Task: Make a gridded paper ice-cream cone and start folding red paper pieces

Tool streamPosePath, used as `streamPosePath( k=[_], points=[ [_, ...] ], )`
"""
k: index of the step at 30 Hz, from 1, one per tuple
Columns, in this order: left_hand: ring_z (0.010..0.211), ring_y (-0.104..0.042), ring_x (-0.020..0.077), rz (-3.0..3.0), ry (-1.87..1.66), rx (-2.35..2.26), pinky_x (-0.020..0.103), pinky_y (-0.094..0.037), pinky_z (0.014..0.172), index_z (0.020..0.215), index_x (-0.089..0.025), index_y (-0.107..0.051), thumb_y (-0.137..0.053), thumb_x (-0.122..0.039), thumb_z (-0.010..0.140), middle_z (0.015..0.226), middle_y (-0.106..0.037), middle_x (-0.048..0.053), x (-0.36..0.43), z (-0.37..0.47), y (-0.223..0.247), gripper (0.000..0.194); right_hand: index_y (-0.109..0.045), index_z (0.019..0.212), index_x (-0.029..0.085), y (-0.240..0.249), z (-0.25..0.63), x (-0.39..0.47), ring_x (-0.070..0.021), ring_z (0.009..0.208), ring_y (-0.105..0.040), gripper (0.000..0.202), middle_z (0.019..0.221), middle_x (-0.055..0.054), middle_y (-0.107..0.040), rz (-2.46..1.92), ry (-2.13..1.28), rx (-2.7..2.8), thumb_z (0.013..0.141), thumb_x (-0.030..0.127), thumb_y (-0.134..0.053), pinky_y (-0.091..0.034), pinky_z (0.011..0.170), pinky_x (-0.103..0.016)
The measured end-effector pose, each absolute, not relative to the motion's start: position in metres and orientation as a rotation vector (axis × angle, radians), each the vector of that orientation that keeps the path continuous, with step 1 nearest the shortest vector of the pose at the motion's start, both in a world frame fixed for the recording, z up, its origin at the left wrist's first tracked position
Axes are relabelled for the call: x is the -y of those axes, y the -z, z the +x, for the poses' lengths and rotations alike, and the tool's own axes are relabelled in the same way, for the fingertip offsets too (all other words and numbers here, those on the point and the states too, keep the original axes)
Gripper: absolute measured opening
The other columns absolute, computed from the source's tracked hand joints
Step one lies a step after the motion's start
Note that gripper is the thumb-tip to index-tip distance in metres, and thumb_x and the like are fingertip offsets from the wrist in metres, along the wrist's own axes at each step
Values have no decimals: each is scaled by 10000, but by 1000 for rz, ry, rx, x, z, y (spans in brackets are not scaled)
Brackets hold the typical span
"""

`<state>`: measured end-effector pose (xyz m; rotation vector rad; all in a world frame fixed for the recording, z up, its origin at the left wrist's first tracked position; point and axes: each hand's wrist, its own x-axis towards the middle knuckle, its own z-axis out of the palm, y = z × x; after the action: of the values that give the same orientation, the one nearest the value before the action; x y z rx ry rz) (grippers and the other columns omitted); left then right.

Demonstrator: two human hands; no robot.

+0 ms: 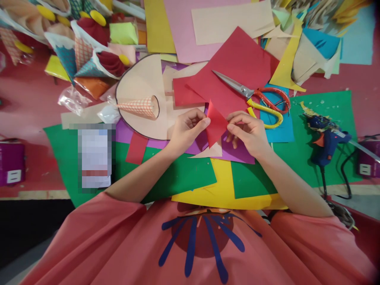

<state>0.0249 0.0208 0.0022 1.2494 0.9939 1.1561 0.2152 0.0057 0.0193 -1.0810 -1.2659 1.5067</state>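
Between my two hands is a small folded piece of red paper with pointed corners. My left hand pinches its left edge between thumb and fingers. On the other side, the thumb and forefinger of my right hand close on its right corner. Scissors with one red and one yellow handle lie just beyond, on a large red sheet. To the left rests a beige rounded cutout with a dark edge, and a small checked paper cone sits on it.
A blue glue gun with its cord lies at the right on green sheets. A blurred-out phone-like object is at the left. Fabric cones crowd the back left; paper scraps pile up at the back right.
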Motion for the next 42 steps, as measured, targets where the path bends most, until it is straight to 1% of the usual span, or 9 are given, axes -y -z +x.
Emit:
streamPosePath(
  k=[7, 9, 13, 19, 23, 27, 31, 36, 42],
  points=[
    [482, -349, 34, 1225, -1160, -997, 194, -274, 446, 606, -167, -533, -733, -549, 738, 541, -435, -49, -20, 25, -1, 451, -608, 731, 147, -21, 215, -5, -33, 496, -618, 285, 992, -22, -562, -1116, -1471, 1304, 774, 391, -750, -471, 336, -138],
    [498, -372, 34, 1194, -1160, -995, 190, -288, 460, 611, -165, -535, -747, -551, 720, 555, -450, -47, -20, 25, 0, 453, -608, 726, 149, -21, 214, -5, -37, 489, -619, 277, 986, -21, -557, -1106, -1476, 1302, 776, 382, -749, -469, 330, -145],
    [565, -462, 40, 1123, -1157, -1013, 174, -362, 522, 640, -162, -558, -764, -570, 683, 616, -513, -39, -21, 25, 0, 459, -602, 723, 150, -22, 214, -4, -26, 475, -608, 281, 984, -16, -553, -1108, -1474, 1310, 777, 383, -749, -435, 311, -137],
    [558, -477, 39, 1145, -1154, -1049, 165, -391, 526, 647, -161, -576, -738, -589, 699, 613, -543, -38, -22, 25, -1, 461, -574, 719, 148, -23, 215, -6, -8, 473, -584, 322, 976, -16, -562, -1144, -1446, 1327, 779, 416, -743, -393, 311, -125],
    [534, -461, 34, 1179, -1167, -1043, 163, -390, 517, 636, -160, -561, -731, -580, 717, 591, -525, -43, -21, 26, -1, 460, -567, 703, 149, -24, 215, -5, -13, 467, -578, 342, 969, -21, -556, -1151, -1449, 1314, 771, 431, -748, -392, 310, -140],
    [511, -427, 39, 1211, -1189, -1024, 177, -359, 488, 633, -169, -554, -718, -561, 747, 575, -498, -43, -21, 25, 1, 440, -571, 704, 152, -24, 214, -4, -8, 474, -569, 350, 978, -20, -555, -1168, -1443, 1327, 768, 449, -745, -394, 316, -139],
    [488, -388, 33, 1200, -1215, -1000, 177, -324, 461, 614, -167, -539, -738, -550, 730, 555, -457, -50, -21, 24, 4, 447, -580, 707, 158, -23, 214, -4, 1, 459, -537, 323, 987, -20, -569, -1171, -1448, 1352, 781, 431, -737, -350, 310, -145],
    [551, -461, 34, 1084, -1157, -1001, 163, -380, 519, 666, -169, -555, -743, -549, 723, 626, -506, -44, -22, 23, 6, 428, -599, 701, 155, -21, 216, -5, -12, 455, -553, 271, 994, -26, -579, -1128, -1509, 1370, 803, 372, -726, -336, 323, -169],
    [532, -451, 26, 1063, -1177, -1021, 154, -373, 499, 629, -163, -538, -752, -555, 705, 595, -501, -49, -22, 25, 5, 453, -596, 708, 150, -19, 217, -6, -2, 461, -536, 292, 990, -25, -595, -1125, -1502, 1373, 794, 393, -732, -349, 339, -158]
  ],
)
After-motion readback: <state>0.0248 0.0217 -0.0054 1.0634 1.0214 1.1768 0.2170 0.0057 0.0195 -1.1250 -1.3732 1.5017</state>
